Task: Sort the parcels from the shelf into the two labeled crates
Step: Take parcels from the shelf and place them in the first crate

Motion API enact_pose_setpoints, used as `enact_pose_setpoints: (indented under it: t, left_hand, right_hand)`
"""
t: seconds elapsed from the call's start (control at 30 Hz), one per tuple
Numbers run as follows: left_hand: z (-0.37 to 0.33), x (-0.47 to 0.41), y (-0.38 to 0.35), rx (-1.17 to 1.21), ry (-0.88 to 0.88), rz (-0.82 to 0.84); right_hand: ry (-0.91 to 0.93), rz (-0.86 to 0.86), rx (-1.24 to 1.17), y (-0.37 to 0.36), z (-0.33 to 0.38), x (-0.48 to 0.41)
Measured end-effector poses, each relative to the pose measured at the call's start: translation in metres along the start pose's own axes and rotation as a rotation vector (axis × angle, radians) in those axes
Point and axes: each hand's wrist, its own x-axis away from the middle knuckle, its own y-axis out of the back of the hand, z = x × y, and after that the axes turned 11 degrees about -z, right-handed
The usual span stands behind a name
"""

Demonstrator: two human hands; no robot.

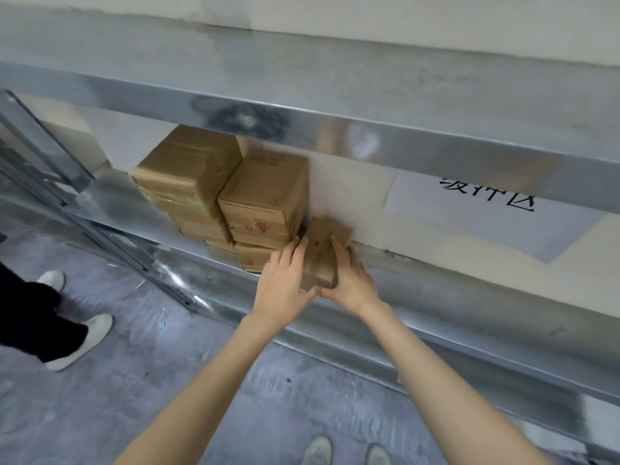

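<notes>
The metal shelf (pixel 486 330) held brown cardboard parcels in its lower bay: a tall stack (pixel 188 176) at the left and a second stack (pixel 265 196) just beside it, both bound in clear tape. To the right of the second stack, at the shelf's front edge, sat the small parcel (pixel 320 253), tilted and clasped between both hands. The left hand (pixel 285 290) lay along its left side, fingers close together and nearly straight, with the thumb tucked at the near lower edge. The right hand (pixel 352 280) wrapped the right side, fingers slightly spread and bent over the top, its thumb meeting the left thumb at the near end. Red markings on the second stack's boxes and a small dark mark on the held parcel were too blurred to read. A white paper sign (pixel 486 209) on the wall behind carried black Chinese characters, their tops cut off by the upper beam; only the last, 区, could be made out.
</notes>
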Motion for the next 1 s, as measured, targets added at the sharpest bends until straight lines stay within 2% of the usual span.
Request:
enact_pose_setpoints:
  t: [0.17,0.4,0.57,0.83,1.0]
  left_hand:
    - [0.005,0.002,-0.009,0.082,-0.034,0.011]
    - [0.005,-0.007,-0.026,0.396,0.106,0.149]
    - [0.006,-0.021,-0.033,0.524,0.112,0.176]
    - [-0.012,-0.026,-0.03,0.589,0.061,0.157]
    - [-0.064,-0.026,-0.018,0.597,-0.023,0.204]
  right_hand:
    - [-0.017,-0.026,-0.029,-0.001,-0.004,-0.003]
    - [0.016,0.033,-0.043,0.012,-0.018,-0.001]
    - [0.027,0.009,-0.068,0.011,-0.022,0.003]
    - [0.025,-0.066,-0.117,0.025,-0.027,0.016]
    - [-0.021,-0.186,-0.261,0.067,-0.05,0.058]
